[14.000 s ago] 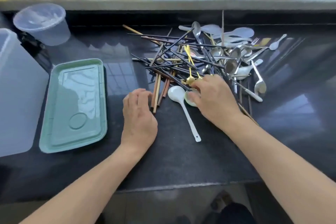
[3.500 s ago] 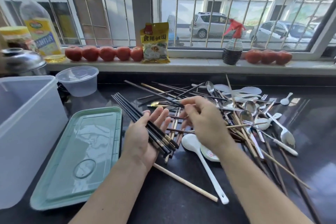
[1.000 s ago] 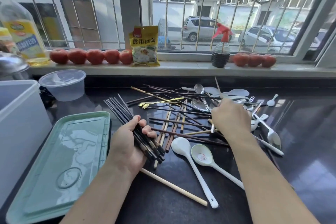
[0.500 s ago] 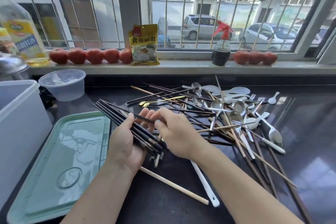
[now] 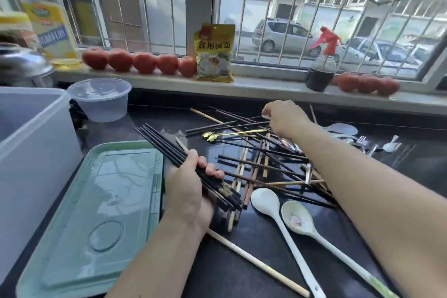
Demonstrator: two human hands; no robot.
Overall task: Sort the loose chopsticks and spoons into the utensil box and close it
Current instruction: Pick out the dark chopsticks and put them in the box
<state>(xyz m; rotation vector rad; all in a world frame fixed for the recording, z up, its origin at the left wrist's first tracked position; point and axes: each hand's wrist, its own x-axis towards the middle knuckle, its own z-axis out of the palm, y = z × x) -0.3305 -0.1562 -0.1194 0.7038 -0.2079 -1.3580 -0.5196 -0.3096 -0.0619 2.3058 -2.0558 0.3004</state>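
Observation:
My left hand (image 5: 191,191) grips a bundle of several black chopsticks (image 5: 167,147) above the dark counter, beside the green lid (image 5: 96,201). My right hand (image 5: 285,117) reaches over the far side of the pile of loose chopsticks (image 5: 261,164), its fingertips pinching the end of a dark chopstick (image 5: 229,123). The translucent utensil box (image 5: 31,143) stands open at the left. Two white ceramic spoons (image 5: 278,220) lie in front of the pile. A gold spoon (image 5: 212,136) lies in the pile. Metal and white spoons (image 5: 343,129) are partly hidden behind my right forearm.
A clear round plastic tub (image 5: 100,99) stands behind the lid. The windowsill holds tomatoes (image 5: 140,63), a yellow packet (image 5: 214,52) and a dark spray bottle (image 5: 320,70). An oil bottle (image 5: 47,19) and a metal pot lid (image 5: 21,65) are at the far left. One pale chopstick (image 5: 256,266) lies near the front edge.
My right hand has left the bundle and reached out to the far side of the pile, onto a dark chopstick. My left hand has closed around the black chopsticks.

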